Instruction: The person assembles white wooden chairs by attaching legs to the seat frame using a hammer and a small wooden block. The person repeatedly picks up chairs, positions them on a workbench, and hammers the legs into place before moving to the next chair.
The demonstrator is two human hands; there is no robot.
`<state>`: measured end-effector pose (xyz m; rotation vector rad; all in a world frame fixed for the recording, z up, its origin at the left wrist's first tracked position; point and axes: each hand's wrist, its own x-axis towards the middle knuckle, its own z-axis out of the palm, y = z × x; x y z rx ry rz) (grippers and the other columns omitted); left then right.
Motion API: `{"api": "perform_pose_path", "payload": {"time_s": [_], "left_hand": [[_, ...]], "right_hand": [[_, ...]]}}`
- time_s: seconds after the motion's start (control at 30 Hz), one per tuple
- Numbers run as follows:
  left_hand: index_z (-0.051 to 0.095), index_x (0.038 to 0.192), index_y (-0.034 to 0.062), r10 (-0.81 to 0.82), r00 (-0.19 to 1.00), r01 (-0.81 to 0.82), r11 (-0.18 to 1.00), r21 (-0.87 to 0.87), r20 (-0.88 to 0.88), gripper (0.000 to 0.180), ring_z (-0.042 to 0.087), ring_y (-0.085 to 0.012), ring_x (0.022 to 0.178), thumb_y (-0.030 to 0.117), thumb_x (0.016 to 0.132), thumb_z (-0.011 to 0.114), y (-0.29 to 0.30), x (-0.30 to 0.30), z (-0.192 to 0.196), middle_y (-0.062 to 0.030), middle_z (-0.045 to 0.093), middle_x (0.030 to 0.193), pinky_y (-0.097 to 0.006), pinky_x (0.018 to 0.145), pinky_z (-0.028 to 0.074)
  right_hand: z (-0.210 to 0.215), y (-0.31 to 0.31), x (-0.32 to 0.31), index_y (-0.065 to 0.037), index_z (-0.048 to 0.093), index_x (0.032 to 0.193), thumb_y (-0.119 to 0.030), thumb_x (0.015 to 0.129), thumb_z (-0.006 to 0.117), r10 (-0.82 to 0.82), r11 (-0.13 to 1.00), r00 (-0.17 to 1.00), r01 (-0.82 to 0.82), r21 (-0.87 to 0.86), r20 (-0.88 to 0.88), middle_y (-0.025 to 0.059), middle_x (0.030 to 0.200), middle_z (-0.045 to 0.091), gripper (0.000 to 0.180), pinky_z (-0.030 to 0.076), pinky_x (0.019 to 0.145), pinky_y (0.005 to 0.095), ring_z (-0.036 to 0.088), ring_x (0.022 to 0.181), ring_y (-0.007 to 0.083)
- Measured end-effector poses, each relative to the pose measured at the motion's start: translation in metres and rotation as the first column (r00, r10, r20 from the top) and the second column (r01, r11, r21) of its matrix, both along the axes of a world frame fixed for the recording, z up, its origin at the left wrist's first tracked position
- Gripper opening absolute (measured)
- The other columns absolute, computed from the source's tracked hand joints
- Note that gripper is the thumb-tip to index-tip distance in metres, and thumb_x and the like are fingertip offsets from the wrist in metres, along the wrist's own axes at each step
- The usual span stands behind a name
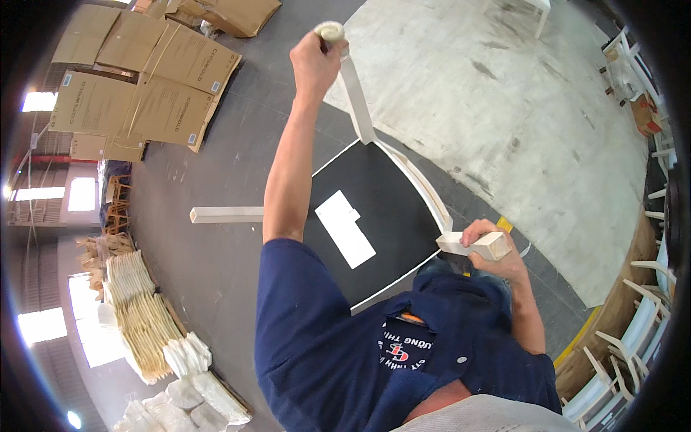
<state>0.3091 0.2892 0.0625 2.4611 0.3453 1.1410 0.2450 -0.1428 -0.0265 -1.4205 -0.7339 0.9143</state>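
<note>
Steadying white-framed chair (399, 209), seemingly: left hand (315, 68) grips cream rounded piece (330, 30), 11 o'clock; right hand (508, 266), squared leg (453, 243), 3 o'clock.

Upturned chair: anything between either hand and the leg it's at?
Nothing visible parts the right hand from the near leg it grips. The left hand holds a pale roll at the tip of the far leg; contact is unclear.

Big brown cardboard boxes (169, 86) stand stacked at upper left on the grey floor (187, 266). Below them, cream bundles (147, 331) lie piled near clear-wrapped packs (191, 403). A smudged whitish ground area (576, 187) spreads across the upper right, with pale chairs (640, 306) lining the right edge beyond a yellow stripe (576, 338).
</note>
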Motion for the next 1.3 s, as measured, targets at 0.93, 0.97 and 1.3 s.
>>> {"api": "perform_pose_path", "payload": {"time_s": [0.93,0.97,1.3], "left_hand": [[0.066,0.109,-0.0017,0.918,0.365,-0.857,0.266,-0.441,-0.156,0.026,0.061,-0.0120,0.082,0.010,0.085,0.070,-0.489,-0.424,-0.051,-0.0063,0.068,0.093,-0.027,0.074,0.052],[0.067,0.106,-0.0005,0.925,0.365,-0.844,0.281,-0.458,-0.106,0.028,0.060,-0.0100,0.080,0.013,0.082,0.073,-0.497,-0.458,-0.063,-0.0043,0.068,0.089,-0.025,0.072,0.050],[0.066,0.098,0.0042,0.743,0.097,-0.974,-0.066,-0.216,-0.663,0.026,0.069,-0.0276,0.082,0.016,0.076,0.071,-0.604,-0.644,-0.228,-0.0151,0.070,0.089,-0.037,0.074,0.054]], "right_hand": [[-0.241,-0.285,0.026,-0.004,0.056,0.123,-0.027,0.080,0.069,0.764,0.645,0.395,-0.494,-0.584,0.510,0.0177,0.115,0.062,0.051,0.048,0.088,0.0436,0.060,0.105,0.0351],[-0.228,-0.278,0.014,-0.001,0.057,0.120,-0.024,0.082,0.065,0.788,0.611,0.465,-0.514,-0.602,0.404,0.0201,0.112,0.063,0.045,0.050,0.084,0.0416,0.062,0.099,0.0351],[-0.229,-0.323,-0.027,-0.003,0.058,0.118,-0.018,0.087,0.063,0.809,0.459,0.564,-0.427,-0.779,0.168,0.0148,0.099,0.067,0.035,0.052,0.075,0.0356,0.066,0.083,0.0251]]}}
